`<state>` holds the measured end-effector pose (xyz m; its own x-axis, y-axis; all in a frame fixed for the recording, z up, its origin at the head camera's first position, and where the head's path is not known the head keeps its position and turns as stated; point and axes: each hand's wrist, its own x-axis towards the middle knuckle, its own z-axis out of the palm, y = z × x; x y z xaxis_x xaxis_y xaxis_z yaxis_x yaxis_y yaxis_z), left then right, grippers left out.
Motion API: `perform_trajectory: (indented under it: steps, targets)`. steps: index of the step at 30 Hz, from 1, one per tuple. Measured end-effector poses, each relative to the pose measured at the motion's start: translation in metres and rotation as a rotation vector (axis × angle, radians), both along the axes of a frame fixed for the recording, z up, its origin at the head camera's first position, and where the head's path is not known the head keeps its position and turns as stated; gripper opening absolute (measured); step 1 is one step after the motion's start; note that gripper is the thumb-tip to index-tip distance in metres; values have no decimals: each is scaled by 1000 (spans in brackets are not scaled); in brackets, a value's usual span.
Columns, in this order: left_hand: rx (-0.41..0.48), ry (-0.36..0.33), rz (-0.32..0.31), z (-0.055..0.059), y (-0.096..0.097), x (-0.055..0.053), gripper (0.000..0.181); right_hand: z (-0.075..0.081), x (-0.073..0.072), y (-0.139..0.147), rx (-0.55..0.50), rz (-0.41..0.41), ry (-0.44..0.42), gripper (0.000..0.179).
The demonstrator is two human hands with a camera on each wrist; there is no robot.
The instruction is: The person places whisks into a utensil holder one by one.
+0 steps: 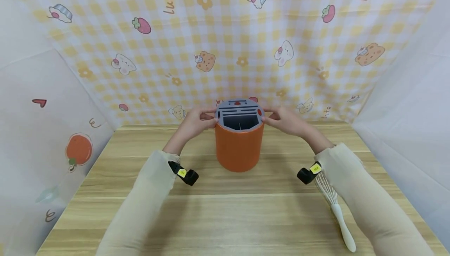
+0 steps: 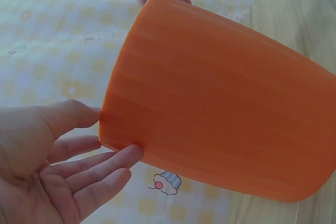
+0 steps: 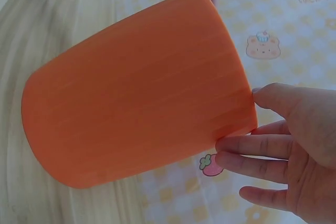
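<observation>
At the head view's centre, the left grip point(image 1: 197, 120) and right grip point(image 1: 284, 120) pinch the rim of an orange holder point(image 1: 240, 149) from opposite sides, while a whisk point(image 1: 338, 212) lies on the counter point(image 1: 232, 217) at lower right.

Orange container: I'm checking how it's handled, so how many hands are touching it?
2. The left hand touches the left side of the orange container, near the rim; the right hand touches its right side.
</observation>
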<state>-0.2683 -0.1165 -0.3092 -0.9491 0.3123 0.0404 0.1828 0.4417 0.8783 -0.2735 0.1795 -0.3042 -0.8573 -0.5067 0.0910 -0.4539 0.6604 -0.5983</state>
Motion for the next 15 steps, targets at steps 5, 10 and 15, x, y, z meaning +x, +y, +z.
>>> perform_trajectory:
  steps: [5, 10, 15]
  targets:
    - [-11, 17, -5, 1, -1, 9, 45, -1, 8, 0, -29, 20, 0, 47]
    - [-27, 27, -7, 1, -2, 19, 45, -2, 16, 0, -43, 11, -41, 52]
    - [-59, 37, 9, 0, -2, 28, 45, -2, 25, 1, -47, 23, -54, 52]
